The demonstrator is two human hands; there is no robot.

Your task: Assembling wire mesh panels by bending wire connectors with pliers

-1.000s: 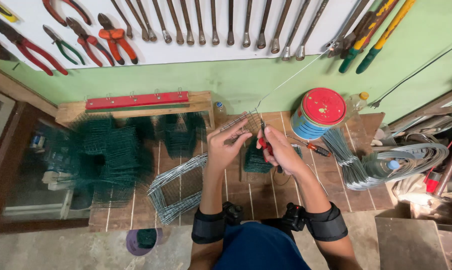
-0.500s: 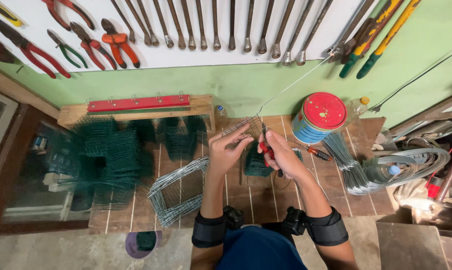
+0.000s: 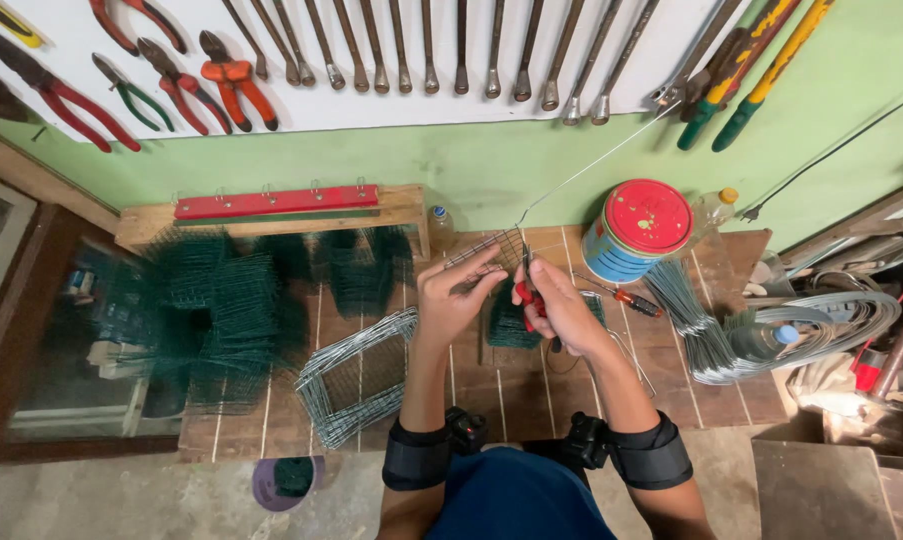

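My left hand pinches a small piece of wire mesh held up above the wooden floor boards. My right hand grips red-handled pliers whose jaws meet the mesh edge. A long thin wire runs from the mesh up to the right toward the wall. Under my hands lies a small stack of green mesh pieces. Both wrists wear black bands.
Green mesh stacks and a bare wire frame stack lie to the left. A red-lidded blue can, a screwdriver and wire bundles sit right. Pliers and wrenches hang on the white wall board. A wooden rack with a red bar stands behind.
My hands have stayed together at the mesh piece with only slight shifts; the view has drifted a little. Nothing was picked up or released.
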